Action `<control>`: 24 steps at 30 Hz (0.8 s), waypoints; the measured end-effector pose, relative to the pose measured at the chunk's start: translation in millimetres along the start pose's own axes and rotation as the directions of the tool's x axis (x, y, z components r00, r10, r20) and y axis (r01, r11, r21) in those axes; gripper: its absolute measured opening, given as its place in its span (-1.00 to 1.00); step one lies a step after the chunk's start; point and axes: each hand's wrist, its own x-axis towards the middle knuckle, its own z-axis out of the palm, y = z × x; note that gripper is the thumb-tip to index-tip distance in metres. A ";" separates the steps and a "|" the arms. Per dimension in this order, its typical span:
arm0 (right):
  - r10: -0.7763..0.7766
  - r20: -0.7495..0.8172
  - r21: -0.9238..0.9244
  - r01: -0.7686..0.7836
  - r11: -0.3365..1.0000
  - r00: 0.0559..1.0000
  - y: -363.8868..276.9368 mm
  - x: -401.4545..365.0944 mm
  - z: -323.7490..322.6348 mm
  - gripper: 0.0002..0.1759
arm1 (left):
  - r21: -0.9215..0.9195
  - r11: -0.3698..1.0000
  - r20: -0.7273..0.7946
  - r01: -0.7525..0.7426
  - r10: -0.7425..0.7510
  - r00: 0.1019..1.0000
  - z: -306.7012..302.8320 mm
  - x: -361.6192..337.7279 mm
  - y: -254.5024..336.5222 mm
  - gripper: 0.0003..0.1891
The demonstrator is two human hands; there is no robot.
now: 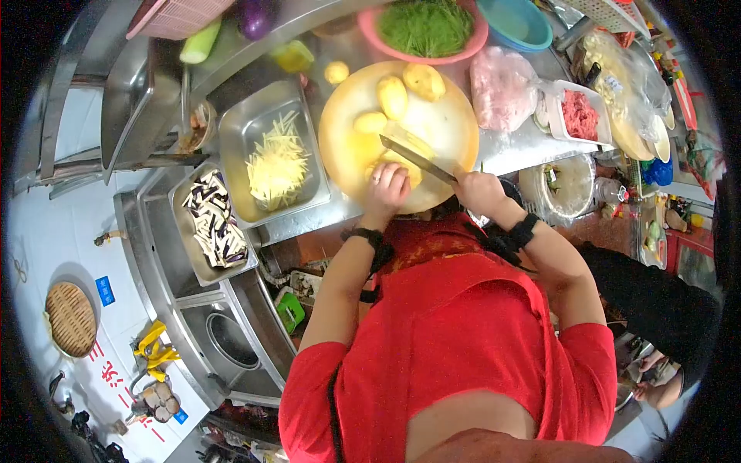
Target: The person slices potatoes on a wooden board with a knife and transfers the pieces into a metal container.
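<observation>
My right hand [480, 193] is closed round the handle of a knife [417, 159], whose blade points up and left over a round cutting board [455, 131]. Close below the blade, my left hand [390, 184] rests with bent fingers on yellow potato pieces [407, 174]. Peeled potatoes [392, 97] lie on the board's upper part, and a smaller one [370, 122] sits left of the knife tip. A deep metal tray [312, 174] to the left holds potato shreds [278, 166].
A tray of cut eggplant [216, 224] stands at the left. Behind the board are a pink basin of greens [424, 27] and a blue basin [517, 23]. Bagged meat [502, 89] and a box of minced meat [580, 116] lie right. A person in black [656, 309] is at the right.
</observation>
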 end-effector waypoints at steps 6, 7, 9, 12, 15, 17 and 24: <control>0.056 0.005 0.013 -0.056 0.998 0.998 -11.7 -3.6 9.9 -0.70 | 0.054 0.998 -0.027 0.018 -0.017 1.000 2.4 -2.8 1.3 -0.81; 0.061 -0.004 0.008 -0.061 0.998 0.998 -10.5 0.1 13.5 -0.71 | 0.058 0.998 -0.032 0.011 -0.009 0.999 4.6 -1.8 -1.9 -0.81; 0.036 -0.006 0.013 -0.036 0.999 0.999 -5.1 1.6 9.0 -0.71 | 0.046 0.999 0.001 -0.013 0.013 1.000 3.9 -5.2 -1.9 -0.81; 0.030 0.016 -0.006 -0.030 1.000 0.999 -9.1 -3.1 -1.1 -0.72 | 0.013 0.999 -0.046 0.041 -0.041 0.998 3.0 -2.5 2.1 -0.79; 0.059 0.018 0.011 -0.059 0.998 0.998 -16.6 -7.1 6.7 -0.72 | 0.018 1.000 -0.022 0.019 -0.018 1.000 -0.1 -0.8 2.7 -0.79; 0.067 -0.014 0.030 -0.066 0.997 0.998 -13.6 0.6 17.9 -0.69 | 0.002 0.999 -0.020 0.034 -0.033 0.999 0.0 -0.2 0.6 -0.78; 0.028 -0.067 0.042 -0.025 0.999 0.997 -12.8 -10.1 2.1 -0.69 | -0.020 0.999 0.024 0.044 -0.043 0.999 -13.5 -10.8 -3.7 -0.73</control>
